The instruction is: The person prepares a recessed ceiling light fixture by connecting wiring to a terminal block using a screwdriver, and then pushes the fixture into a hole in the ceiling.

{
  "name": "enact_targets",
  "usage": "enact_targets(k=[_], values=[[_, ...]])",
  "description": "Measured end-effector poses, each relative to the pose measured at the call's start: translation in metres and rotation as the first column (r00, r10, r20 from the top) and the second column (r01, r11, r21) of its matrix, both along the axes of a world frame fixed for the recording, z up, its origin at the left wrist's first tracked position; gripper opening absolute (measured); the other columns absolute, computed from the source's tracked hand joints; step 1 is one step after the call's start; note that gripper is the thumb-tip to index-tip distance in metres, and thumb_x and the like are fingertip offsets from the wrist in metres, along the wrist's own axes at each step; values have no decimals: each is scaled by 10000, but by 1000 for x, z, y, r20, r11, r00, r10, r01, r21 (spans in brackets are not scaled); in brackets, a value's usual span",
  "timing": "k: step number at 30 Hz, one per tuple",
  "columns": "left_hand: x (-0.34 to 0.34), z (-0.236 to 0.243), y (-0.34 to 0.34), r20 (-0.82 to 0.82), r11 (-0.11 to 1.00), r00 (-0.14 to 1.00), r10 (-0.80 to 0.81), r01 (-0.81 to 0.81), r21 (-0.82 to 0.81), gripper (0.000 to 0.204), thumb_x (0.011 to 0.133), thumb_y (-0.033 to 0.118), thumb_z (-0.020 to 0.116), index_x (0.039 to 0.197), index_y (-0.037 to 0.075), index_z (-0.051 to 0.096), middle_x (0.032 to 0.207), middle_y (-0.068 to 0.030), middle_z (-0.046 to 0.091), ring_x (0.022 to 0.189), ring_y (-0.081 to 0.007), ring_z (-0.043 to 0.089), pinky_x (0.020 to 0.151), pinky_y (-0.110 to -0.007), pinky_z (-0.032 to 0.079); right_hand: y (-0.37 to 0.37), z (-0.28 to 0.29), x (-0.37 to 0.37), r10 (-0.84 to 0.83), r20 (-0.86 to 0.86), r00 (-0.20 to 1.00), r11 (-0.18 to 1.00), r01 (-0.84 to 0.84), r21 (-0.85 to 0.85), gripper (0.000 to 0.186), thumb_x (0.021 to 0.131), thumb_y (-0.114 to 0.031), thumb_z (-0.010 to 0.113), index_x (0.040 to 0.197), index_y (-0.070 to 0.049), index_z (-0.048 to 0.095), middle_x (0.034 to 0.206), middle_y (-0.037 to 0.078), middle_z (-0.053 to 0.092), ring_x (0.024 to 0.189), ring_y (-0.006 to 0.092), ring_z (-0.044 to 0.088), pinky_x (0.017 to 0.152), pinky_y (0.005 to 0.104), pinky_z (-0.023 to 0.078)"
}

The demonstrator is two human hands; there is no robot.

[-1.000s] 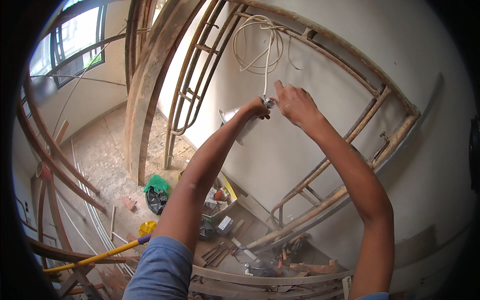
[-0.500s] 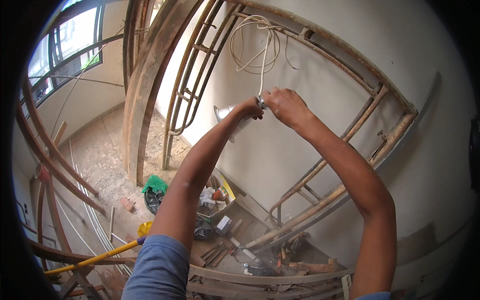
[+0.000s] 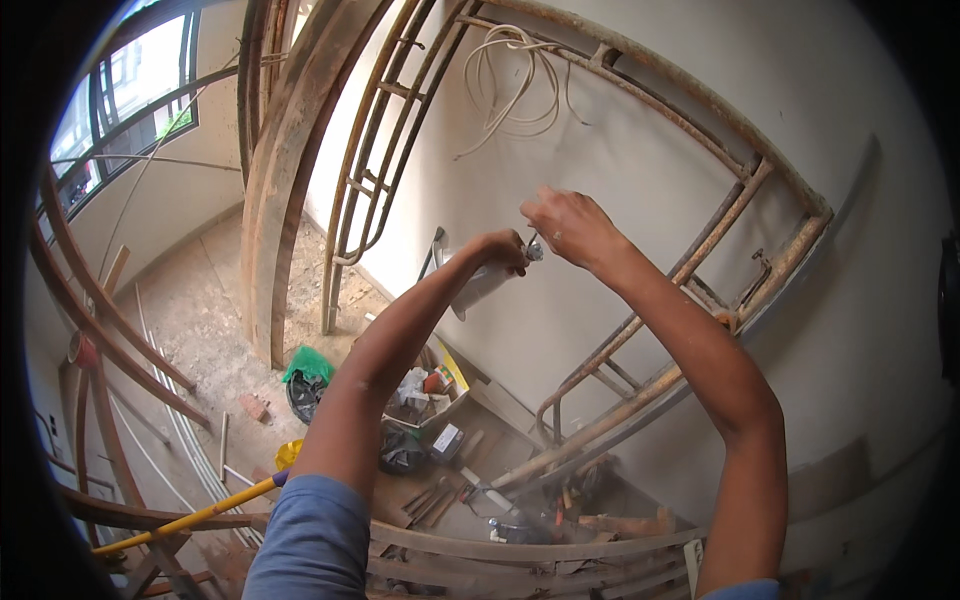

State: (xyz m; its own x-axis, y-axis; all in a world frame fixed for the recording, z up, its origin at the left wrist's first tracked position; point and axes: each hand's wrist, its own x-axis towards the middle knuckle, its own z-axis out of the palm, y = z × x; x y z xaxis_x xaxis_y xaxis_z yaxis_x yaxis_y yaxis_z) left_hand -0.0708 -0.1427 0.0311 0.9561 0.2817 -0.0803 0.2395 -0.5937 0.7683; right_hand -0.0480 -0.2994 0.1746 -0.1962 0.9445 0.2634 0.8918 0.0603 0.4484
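My left hand (image 3: 500, 250) is closed on a silver metal fixture (image 3: 470, 295) with a translucent-looking pale body and a small shiny fitting (image 3: 535, 251) at its top end. My right hand (image 3: 565, 225) is bent over that fitting, fingers pinched on something small I cannot make out. Above my hands, a loose coil of white cable (image 3: 505, 90) hangs from the rusty scaffold frame (image 3: 700, 120) against the pale wall, its end dangling apart from the fixture.
Curved timber pieces (image 3: 275, 220) stand at left near a window (image 3: 130, 80). Below lie a box of odds and ends (image 3: 440, 400), green and black bags (image 3: 305, 375), white pipes (image 3: 190, 460), tools and scrap wood (image 3: 630, 525). A yellow pole (image 3: 180, 523) crosses at lower left.
The white cable has come away from the fitting and hangs loose higher up. Both hands and the fixture have moved down, and my right fingers have curled over the fitting.
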Motion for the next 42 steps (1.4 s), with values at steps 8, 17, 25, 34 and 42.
enact_targets(k=[8, 17, 25, 34, 42], values=[[-87, -72, -95, 290, 890, 957, -26, 154, -428, 499, 846, 164, 687, 1222, -49, 436, 833, -118, 712, 721, -165, 665, 654, -305, 530, -148, -42, -72, 117, -528, 841, 963, 33, 266, 211, 781, -115, 758, 843, -41, 569, 804, 98, 580, 687, 302, 619, 593, 385, 508], [-214, -64, -268, 245, 957, 954, 171, -102, -270, 542, 819, 219, 732, 1230, 27, 434, 708, -124, 652, 662, -224, 644, 624, -358, 464, -327, -102, -186, 163, -542, 825, 810, 202, 551, 298, 688, -43, 838, 887, -47, 617, 816, 77, 577, 685, 230, 604, 560, 339, 505], [-282, -64, -405, 399, 933, 872, 283, -153, -326, 633, 819, 294, 738, 1271, 19, 390, 749, -179, 630, 690, -354, 634, 637, -431, 479, -465, -101, -298, 203, -622, 756, 750, 289, 596, 301, 701, -54, 823, 967, -100, 691, 921, 76, 557, 774, 224, 601, 643, 346, 517], [-369, -90, -514, 355, 759, 861, 365, -54, -649, 456, 899, 204, 664, 1237, -16, 449, 926, -142, 700, 752, -149, 641, 675, -293, 522, -717, -94, -358, 706, -640, 305, 289, 701, 652, 330, 989, -416, 495, 1074, -110, 402, 745, 14, 436, 591, 100, 413, 523, 258, 411], [-382, -336, -413, -131, 876, 967, -217, 252, 412, 499, 798, 153, 645, 1255, -7, 525, 1111, -219, 602, 988, -335, 593, 807, -423, 498, -887, -332, -475, 357, -819, -450, 442, 854, -277, 304, 1001, -374, 471, 1005, -70, 482, 713, 5, 451, 605, 105, 440, 512, 288, 365]])
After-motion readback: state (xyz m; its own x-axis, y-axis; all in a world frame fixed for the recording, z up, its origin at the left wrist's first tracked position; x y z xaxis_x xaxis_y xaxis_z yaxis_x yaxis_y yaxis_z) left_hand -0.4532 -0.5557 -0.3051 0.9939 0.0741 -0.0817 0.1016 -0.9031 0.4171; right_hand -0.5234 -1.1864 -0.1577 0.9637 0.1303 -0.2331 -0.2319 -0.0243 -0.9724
